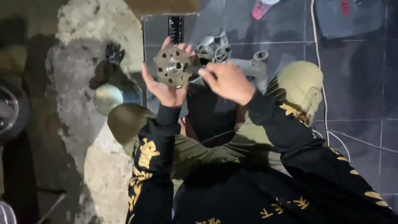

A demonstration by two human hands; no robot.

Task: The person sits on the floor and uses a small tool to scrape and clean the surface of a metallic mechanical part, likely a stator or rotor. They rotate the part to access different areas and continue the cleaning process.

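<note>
The left hand (166,89), fingers clamped round the drilled round grey metal disc (173,66) held up centre-far, should keep it steady while the right hand (227,82), fingers curled together, works just beside its right edge.

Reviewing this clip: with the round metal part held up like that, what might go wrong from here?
1. The left hand holds the drilled metal disc only by its rim, in the air above the tiled floor; a slip would probably drop it onto the knees or the tiles.
2. The right hand works close to the disc's edge, so fingers may get pinched.
3. The white cable trails beside the right knee and might snag.
</note>
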